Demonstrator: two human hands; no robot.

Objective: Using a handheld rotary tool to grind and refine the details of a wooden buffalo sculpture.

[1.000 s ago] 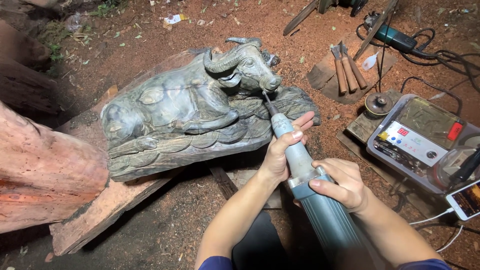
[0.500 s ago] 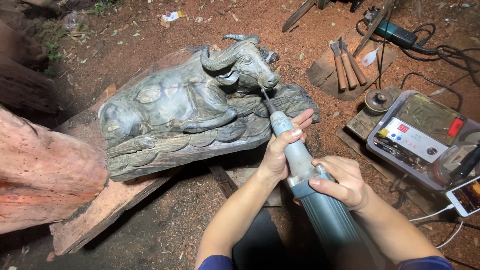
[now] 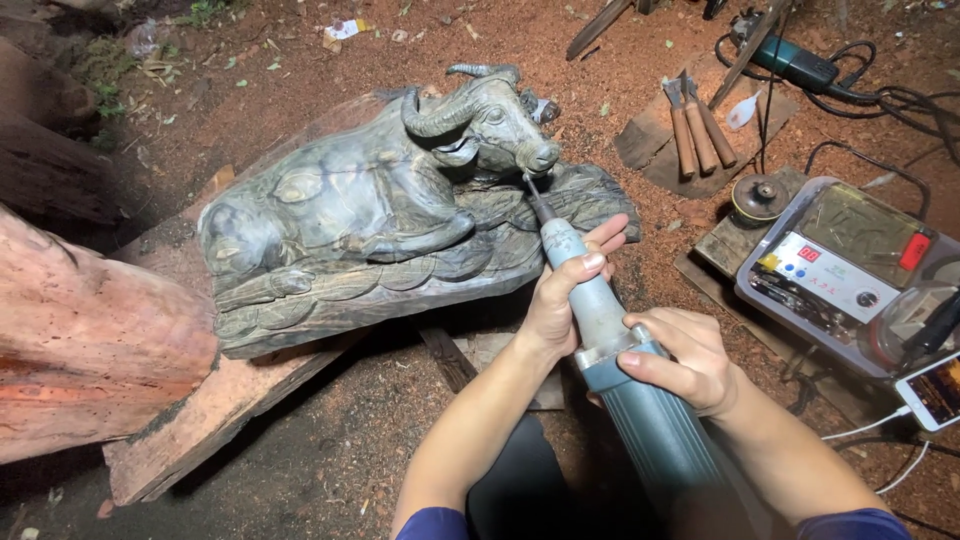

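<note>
1. Grey-green carved wood: a reclining buffalo sculpture [image 3: 400, 210] lies on a reddish plank [image 3: 230, 430] over the sawdust-strewn floor [image 3: 330, 470], its horned head turned toward the upper right.
2. The rotary carving tool [image 3: 610, 350] runs on a long axis from lower right to upper left; its thin bit [image 3: 533, 193] meets the carving just beneath the muzzle, ahead of and above both hands.
3. The left hand [image 3: 565, 295] is the nearer to the sculpture: its grip is wrapped narrowly around the pale front barrel of the tool, fingertips [image 3: 597, 240] extended close to the carved base.
4. The right hand [image 3: 680, 365] sits behind it, closed around the metal collar where the pale barrel joins the darker, thicker body; the two hands are just beside each other along the same axis.
5. Surroundings: a rough reddish log [image 3: 90, 350] at left; at right, well apart from the carving, three wooden-handled chisels [image 3: 697, 130] on a board, a clear-lidded control box [image 3: 845, 270] with a red display, an angle grinder [image 3: 790, 60] with cables, and a phone [image 3: 935, 390] at the frame edge
</note>
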